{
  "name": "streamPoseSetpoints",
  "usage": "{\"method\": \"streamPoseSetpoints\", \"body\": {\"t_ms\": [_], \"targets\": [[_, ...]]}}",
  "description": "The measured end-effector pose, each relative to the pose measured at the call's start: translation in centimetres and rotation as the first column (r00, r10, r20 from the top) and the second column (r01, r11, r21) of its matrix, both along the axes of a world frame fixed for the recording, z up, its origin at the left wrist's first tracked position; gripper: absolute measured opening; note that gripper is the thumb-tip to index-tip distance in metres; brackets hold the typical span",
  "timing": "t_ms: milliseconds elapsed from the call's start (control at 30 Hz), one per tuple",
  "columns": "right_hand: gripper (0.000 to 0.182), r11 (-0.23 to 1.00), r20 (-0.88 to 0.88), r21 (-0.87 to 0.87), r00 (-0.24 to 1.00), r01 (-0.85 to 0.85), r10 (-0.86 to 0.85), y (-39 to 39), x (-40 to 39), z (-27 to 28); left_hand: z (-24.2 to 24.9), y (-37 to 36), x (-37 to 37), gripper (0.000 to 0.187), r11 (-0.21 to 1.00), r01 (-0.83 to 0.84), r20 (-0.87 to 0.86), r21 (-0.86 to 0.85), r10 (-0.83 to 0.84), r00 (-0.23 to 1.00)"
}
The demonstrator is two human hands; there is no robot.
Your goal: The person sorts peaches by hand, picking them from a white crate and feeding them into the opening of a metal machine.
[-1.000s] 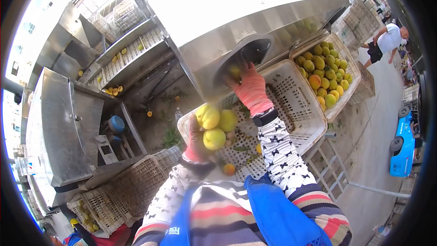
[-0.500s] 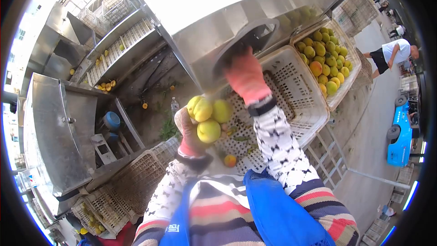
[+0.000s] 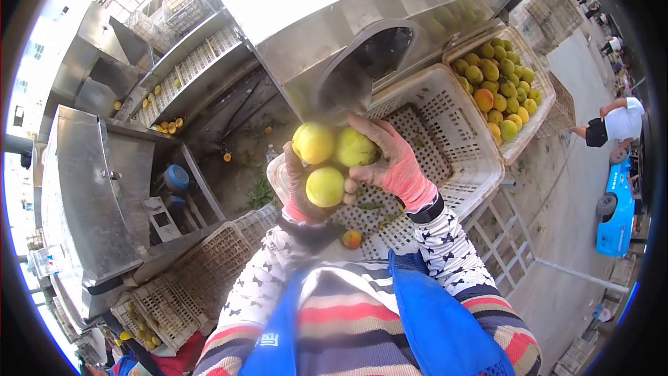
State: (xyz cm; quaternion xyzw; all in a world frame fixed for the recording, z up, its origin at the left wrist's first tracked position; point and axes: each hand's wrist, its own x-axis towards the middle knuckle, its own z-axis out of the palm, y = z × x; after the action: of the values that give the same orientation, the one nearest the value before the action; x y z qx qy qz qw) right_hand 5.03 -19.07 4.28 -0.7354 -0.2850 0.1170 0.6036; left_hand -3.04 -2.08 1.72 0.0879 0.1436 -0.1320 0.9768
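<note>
My left hand [image 3: 298, 184], in a soiled pink glove, is closed round two yellow-green peaches, an upper peach [image 3: 313, 143] and a lower peach [image 3: 325, 187]. From the other side, my right hand [image 3: 394, 161], gloved alike, has its fingers round a third peach [image 3: 355, 146], which touches or nearly touches the others. Both hands are over a white perforated crate [image 3: 474, 184]. Inside it lie a few leaves and an orange-red peach [image 3: 351, 239]. Just beyond my hands is the dark round mouth of a metal chute [image 3: 369, 59].
A second crate [image 3: 546, 108] full of peaches [image 3: 497, 87] stands at the right. Metal machinery [image 3: 90, 195] and a slatted conveyor [image 3: 188, 73] are on the left. A person [image 3: 621, 122] and a blue vehicle [image 3: 615, 209] are at far right.
My right hand has come back from the chute mouth to the peaches and closed on one of them. My left hand has kept its peaches, shifting slightly. The person at right has moved.
</note>
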Motion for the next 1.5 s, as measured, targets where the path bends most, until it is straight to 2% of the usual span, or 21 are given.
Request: {"method": "streamPoseSetpoints", "body": {"t_ms": [67, 133, 267, 400, 500, 600, 700, 800, 867, 900, 967, 1033, 1100, 1133, 1233, 1267, 1300, 1367, 1400, 1467, 1500], "targets": [[0.077, 0.991, 0.187, -0.075, 0.978, 0.109, -0.094, 0.4, 0.6, 0.0, 0.7, -0.3, 0.2, 0.084, 1.000, -0.007, 0.027, -0.027, 0.007, 1.000], [0.075, 0.946, 0.306, -0.147, 0.923, 0.289, -0.235, 1.3, 1.6, 0.6, 0.2, -0.1, 0.3, 0.079, 0.982, -0.106, -0.057, 0.153, 0.116, 0.992], [0.044, 0.697, 0.469, -0.489, 0.832, 0.524, -0.296, 5.3, 5.4, 1.8, 1.1, -0.1, 0.8, 0.062, 0.865, -0.221, -0.006, 0.450, 0.250, 0.968], [0.046, 0.610, 0.579, -0.586, 0.802, 0.533, -0.144, 8.3, 9.3, -0.1, -1.1, 0.4, 0.7, 0.058, 0.792, -0.204, 0.021, 0.575, 0.236, 0.972], [0.058, 0.760, 0.488, -0.504, 0.862, 0.409, -0.140, 7.3, 9.9, 2.8, -1.2, 0.6, 0.7, 0.060, 0.877, -0.111, 0.003, 0.467, 0.124, 0.992], [0.063, 0.978, 0.375, -0.135, 0.922, 0.158, -0.097, 3.2, 5.2, 4.5, -2.3, 1.5, 1.0, 0.062, 0.944, 0.011, 0.116, 0.329, -0.053, 0.992], [0.068, 0.941, 0.068, -0.178, 0.950, -0.288, 0.304, 1.1, 3.3, 2.8, 0.0, 1.4, 1.8, 0.066, 0.870, 0.107, 0.136, 0.482, -0.195, 0.971], [0.066, 0.938, 0.295, -0.302, 0.952, 0.169, -0.076, 1.7, 3.8, 2.5, -0.2, 0.4, 2.8, 0.065, 0.847, 0.116, 0.092, 0.518, -0.190, 0.978], [0.066, 0.762, 0.487, -0.435, 0.837, 0.480, -0.250, 3.3, 5.2, 2.6, -2.0, 0.2, 3.2, 0.059, 0.952, 0.116, -0.064, 0.282, -0.102, 0.993], [0.067, 0.733, 0.511, -0.472, 0.829, 0.490, -0.225, 4.2, 5.9, 1.8, -2.9, 0.3, 3.3, 0.056, 0.982, 0.098, -0.151, 0.159, -0.074, 0.986], [0.069, 0.669, 0.553, -0.541, 0.815, 0.509, -0.172, 6.2, 7.2, 0.0, -4.0, -0.2, 3.4, 0.043, 0.957, -0.044, -0.026, 0.286, 0.054, 0.998], [0.056, 0.640, 0.508, -0.544, 0.820, 0.542, -0.262, 8.6, 8.0, 0.0, -5.1, -0.1, 2.9, 0.046, 0.987, -0.159, -0.040, -0.028, 0.158, 0.987], [0.050, 0.652, 0.458, -0.498, 0.812, 0.571, -0.361, 9.5, 9.3, 0.1, -6.5, 0.1, 2.3, 0.040, 0.980, -0.195, -0.050, 0.051, 0.197, 0.979], [0.059, 0.692, 0.582, -0.371, 0.735, 0.620, -0.347, 8.9, 9.5, 0.6, -6.4, 0.2, 2.3, 0.039, 0.978, -0.206, -0.083, 0.004, 0.206, 0.975], [0.072, 0.886, 0.367, -0.049, 0.834, 0.460, -0.413, 5.6, 6.5, 3.4, -5.3, 0.5, 2.3, 0.036, 0.971, -0.238, -0.010, -0.037, 0.238, 0.971], [0.069, 0.921, 0.415, -0.087, 0.854, 0.380, -0.314, 4.6, 5.2, 2.4, -4.9, 0.4, 2.5, 0.035, 0.968, -0.249, 0.046, -0.039, 0.251, 0.967], [0.066, 0.947, 0.455, -0.124, 0.865, 0.297, -0.211, 3.6, 3.8, 1.4, -4.6, 0.4, 2.8, 0.034, 0.974, -0.225, 0.110, -0.010, 0.225, 0.968], [0.068, 0.983, 0.240, -0.159, 0.969, 0.091, -0.050, 2.2, 1.1, -0.5, -4.1, 0.0, 2.8, 0.031, 0.982, -0.178, 0.225, 0.057, 0.161, 0.961], [0.069, 0.978, 0.263, -0.169, 0.962, 0.124, -0.076, 1.9, 0.7, -0.8, -3.0, -0.4, 2.7, 0.030, 0.861, -0.236, 0.338, 0.450, 0.080, 0.938], [0.070, 0.964, 0.323, -0.180, 0.938, 0.195, -0.129, 1.8, 1.0, -1.0, -0.6, -1.3, 3.4, 0.027, 0.203, -0.395, 0.432, 0.896, -0.188, 0.882], [0.069, 0.929, 0.401, -0.208, 0.893, 0.306, -0.205, 2.3, 1.5, 0.0, -1.3, -1.4, 3.7, 0.026, 0.528, -0.259, 0.310, 0.809, -0.009, 0.951]]}}
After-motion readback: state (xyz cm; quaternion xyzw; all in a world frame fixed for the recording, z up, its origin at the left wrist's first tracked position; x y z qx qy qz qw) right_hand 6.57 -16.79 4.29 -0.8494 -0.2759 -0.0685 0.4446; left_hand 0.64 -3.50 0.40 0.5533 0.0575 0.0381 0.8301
